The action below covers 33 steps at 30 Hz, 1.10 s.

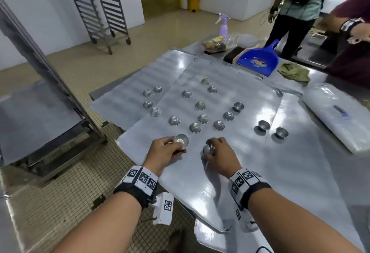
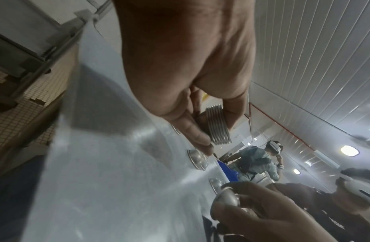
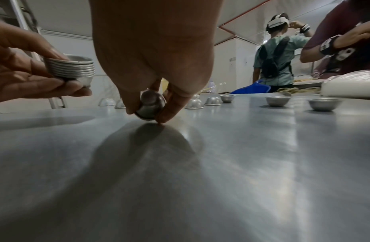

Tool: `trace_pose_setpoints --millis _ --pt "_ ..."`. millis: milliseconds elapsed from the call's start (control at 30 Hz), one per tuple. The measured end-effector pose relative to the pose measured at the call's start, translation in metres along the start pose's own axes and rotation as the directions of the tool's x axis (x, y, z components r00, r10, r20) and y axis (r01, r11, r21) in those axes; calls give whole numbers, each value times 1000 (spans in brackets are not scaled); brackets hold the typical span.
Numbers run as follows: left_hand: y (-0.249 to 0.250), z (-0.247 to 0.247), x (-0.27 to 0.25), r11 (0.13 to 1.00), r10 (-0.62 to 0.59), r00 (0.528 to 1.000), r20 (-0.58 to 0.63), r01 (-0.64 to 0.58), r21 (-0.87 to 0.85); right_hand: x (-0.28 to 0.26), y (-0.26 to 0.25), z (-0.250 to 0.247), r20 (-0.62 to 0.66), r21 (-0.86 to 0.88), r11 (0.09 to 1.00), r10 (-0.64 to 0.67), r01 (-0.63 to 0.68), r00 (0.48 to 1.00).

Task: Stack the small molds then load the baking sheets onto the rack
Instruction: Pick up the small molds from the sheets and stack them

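Observation:
My left hand (image 1: 166, 148) grips a stack of several nested small metal molds (image 1: 181, 141), rims up, just above the near baking sheet (image 1: 200, 182). The stack (image 2: 218, 125) shows its ribbed rims in the left wrist view, and the same stack (image 3: 71, 67) appears at the left of the right wrist view. My right hand (image 1: 218, 152) pinches one upturned mold (image 1: 208, 149) tilted against the sheet; this mold (image 3: 151, 105) sits between thumb and fingers (image 3: 171, 106). Several loose molds (image 1: 195, 127) lie scattered on the sheets, most upside down, a few upright (image 1: 264, 125).
Overlapping baking sheets (image 1: 230, 84) cover the steel table. A blue dustpan (image 1: 258, 60), cloth (image 1: 294, 71), purple spray bottle (image 1: 223, 27) and a plastic-wrapped bundle (image 1: 338, 112) sit at the far and right sides. Tall tray racks (image 1: 100, 6) stand across the floor. Two other persons (image 1: 296, 8) stand beyond the table.

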<state>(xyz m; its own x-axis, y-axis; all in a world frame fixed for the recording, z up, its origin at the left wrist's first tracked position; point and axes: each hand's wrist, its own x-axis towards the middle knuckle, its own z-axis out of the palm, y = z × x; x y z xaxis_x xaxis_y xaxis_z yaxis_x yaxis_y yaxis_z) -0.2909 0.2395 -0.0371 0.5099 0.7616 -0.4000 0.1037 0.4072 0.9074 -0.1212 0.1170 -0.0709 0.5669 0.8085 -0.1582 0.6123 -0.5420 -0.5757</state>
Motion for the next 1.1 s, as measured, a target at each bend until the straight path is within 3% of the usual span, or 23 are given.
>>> trace_pose_setpoints --millis 233,633,900,1100 --pt "-10 36 12 999 -27 993 112 23 34 -19 34 -19 -53 -10 997 70 -71 996" --pt "-14 85 27 996 -32 964 263 9 88 -45 61 -35 -35 136 977 170 -164 985" --pt "-17 98 44 996 -60 943 326 35 81 -39 57 -30 -19 2 988 152 -152 988" --pt "-21 109 59 993 -111 923 369 92 67 -42 58 -35 -78 26 965 263 -262 962"
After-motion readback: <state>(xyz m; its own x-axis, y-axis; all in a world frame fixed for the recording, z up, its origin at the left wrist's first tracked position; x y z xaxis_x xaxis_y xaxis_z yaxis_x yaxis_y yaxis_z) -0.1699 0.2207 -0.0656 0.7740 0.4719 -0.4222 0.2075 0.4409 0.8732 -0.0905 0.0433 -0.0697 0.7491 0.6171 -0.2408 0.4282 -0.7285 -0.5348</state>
